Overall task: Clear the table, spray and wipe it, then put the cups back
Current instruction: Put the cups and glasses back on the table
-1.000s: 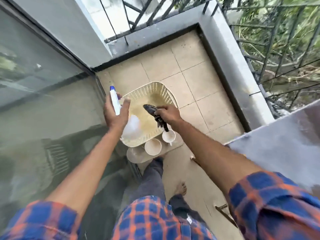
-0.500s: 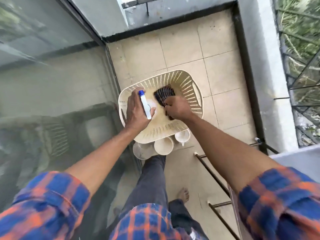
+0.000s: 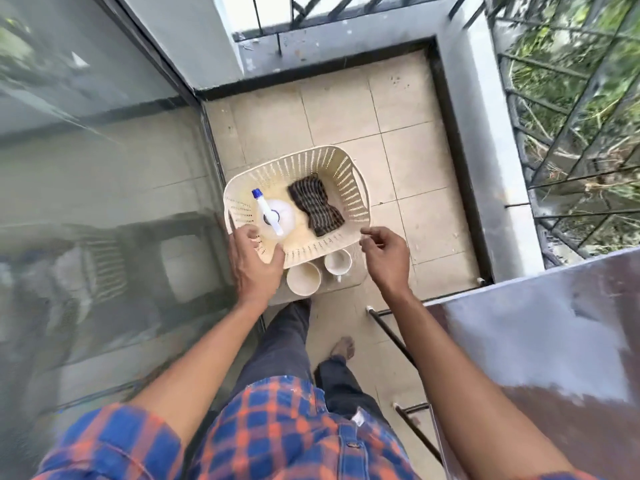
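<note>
Brown table point(image 3: 540, 341), right of the basket point(image 3: 350, 188) and nearer the camera: top bare and glossy with pale streaks, so probably cleared, sprayed and wiped already. Glass door point(image 3: 104, 168) along the basket's left side. Cream slotted basket itself low down, holding the cleaning tools. Inside it, on the right half: dark striped cloth point(image 3: 316, 206), lying crumpled. Inside it, on the left half: spray bottle point(image 3: 277, 216), white with a blue nozzle, seemingly upright. Just outside the basket's near rim, mouths up: larger cup point(image 3: 304, 279) left of smaller cup point(image 3: 338, 261); perhaps a third beneath the wrist, impossible to tell. Judged stage: cleaning finished, tools stowed, cups not yet back on the table, the one step left. Left hand point(image 3: 254, 268) over the basket's near left corner, palm down, fingers spread and relaxed, gripping nothing; contact with the rim unclear. Right hand point(image 3: 384, 258) above the basket's near right corner, empty, fingers loosely curled, thumb and forefinger close together with nothing visible between them. Both forearms stretched forward and down toward the basket, bare below plaid cuffs.
</note>
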Demonstrator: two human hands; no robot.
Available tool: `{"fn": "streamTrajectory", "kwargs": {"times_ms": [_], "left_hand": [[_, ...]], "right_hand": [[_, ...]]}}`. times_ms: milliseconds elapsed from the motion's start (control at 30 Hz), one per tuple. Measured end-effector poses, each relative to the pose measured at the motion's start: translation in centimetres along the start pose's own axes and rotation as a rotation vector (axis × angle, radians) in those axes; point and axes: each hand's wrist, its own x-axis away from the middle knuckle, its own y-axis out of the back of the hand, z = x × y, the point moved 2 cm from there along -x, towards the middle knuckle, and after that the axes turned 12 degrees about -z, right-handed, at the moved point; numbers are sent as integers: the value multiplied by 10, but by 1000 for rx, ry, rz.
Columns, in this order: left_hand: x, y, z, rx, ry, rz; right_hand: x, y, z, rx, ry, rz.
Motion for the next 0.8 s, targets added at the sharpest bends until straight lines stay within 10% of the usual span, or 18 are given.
{"fn": "streamTrajectory", "kwargs": {"times_ms": [267, 800], "left_hand": [[67, -17, 10, -228, -32, 205], [109, -81, 35, -397, 332, 11]], "right_hand": [[12, -36, -56, 323, -65, 224], [-2, -81, -87, 633, 179, 276]]}}
